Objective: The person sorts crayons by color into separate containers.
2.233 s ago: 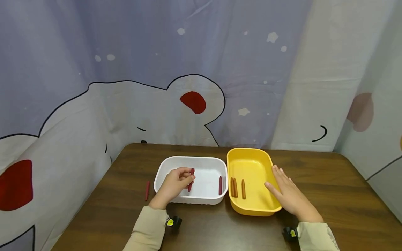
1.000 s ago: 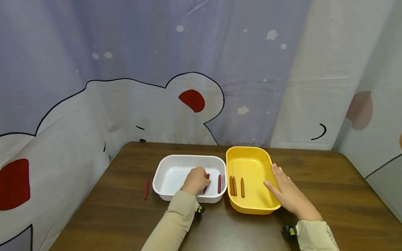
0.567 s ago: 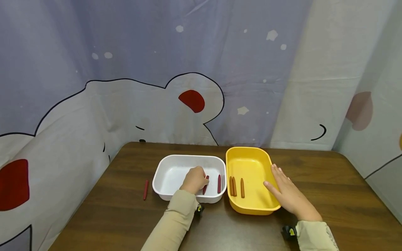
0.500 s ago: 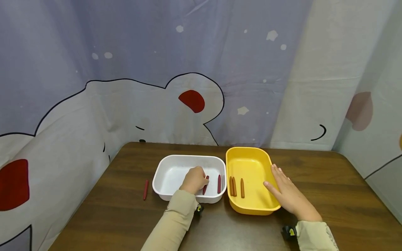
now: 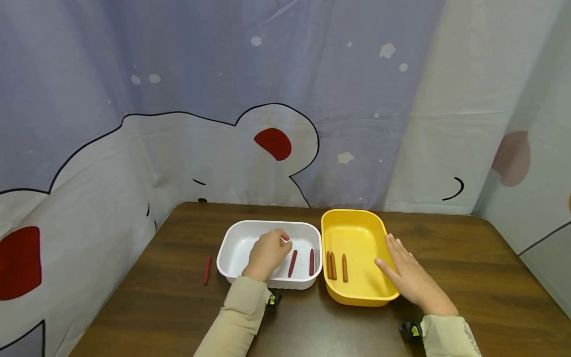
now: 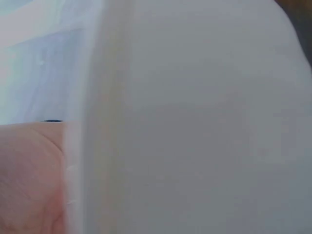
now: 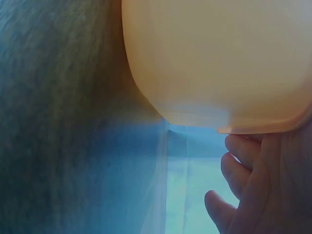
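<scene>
Over the white tray hovers my left hand, its fingers loosely bent with nothing between them. Just right of it, a dark red crayon lies slightly slanted on the tray floor. A second red crayon lies near the tray's right wall. My right hand rests with straight fingers on the right rim of the yellow tray. In the right wrist view, those fingers sit against the tray's outside. The white tray's wall fills most of the left wrist view.
Three orange-brown crayons lie in the yellow tray, one of them a single crayon apart from a close pair. Another red crayon lies on the wooden table left of the white tray. A patterned curtain hangs behind the table.
My left hand carried a red crayon rightward within the white tray, laid it beside the other one, let go and drew back up and left. The right hand stayed in place.
</scene>
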The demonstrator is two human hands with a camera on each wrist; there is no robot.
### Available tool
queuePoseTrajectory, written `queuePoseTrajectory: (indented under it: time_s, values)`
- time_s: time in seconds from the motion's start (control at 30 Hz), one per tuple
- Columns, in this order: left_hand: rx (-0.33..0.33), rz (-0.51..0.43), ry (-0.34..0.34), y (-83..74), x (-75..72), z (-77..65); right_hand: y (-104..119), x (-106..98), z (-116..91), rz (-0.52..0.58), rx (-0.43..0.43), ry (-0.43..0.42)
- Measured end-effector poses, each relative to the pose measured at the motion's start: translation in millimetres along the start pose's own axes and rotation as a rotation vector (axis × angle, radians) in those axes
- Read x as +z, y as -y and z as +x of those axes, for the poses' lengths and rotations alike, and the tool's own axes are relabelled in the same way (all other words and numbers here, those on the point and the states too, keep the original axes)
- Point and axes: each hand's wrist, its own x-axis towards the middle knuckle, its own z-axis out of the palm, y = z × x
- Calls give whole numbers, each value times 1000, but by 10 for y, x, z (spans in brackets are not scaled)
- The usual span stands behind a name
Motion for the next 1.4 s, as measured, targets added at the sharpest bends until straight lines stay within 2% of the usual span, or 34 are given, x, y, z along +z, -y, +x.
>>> queuePoseTrajectory:
  time_s: [0.17, 0.33, 0.5, 0.6, 0.83, 1.07, 1.23, 1.4]
  values:
    - [70, -41, -95, 8, -159, -72, 0, -11, -2, 1, 6, 2]
    - [91, -43, -172, 78, -352, -156, 0, -7, 1, 2, 7, 3]
    - [71, -18, -232, 195, -560, -235, -3, 1, 5, -11, 7, 3]
    - [30, -5, -248, 275, -674, -276, -1, 4, 4, -29, 4, 0]
    - [-51, -22, -264, 485, -889, -313, 11, -2, -12, -70, 6, -7]
    - [-170, -14, -252, 727, -985, -316, 10, 0, -4, -67, 4, 1]
    - [-253, 40, -205, 903, -988, -304, 4, 0, -5, -55, 3, 1]
    - [-314, 33, -121, 1076, -952, -285, -7, 7, -3, -41, 3, 2]
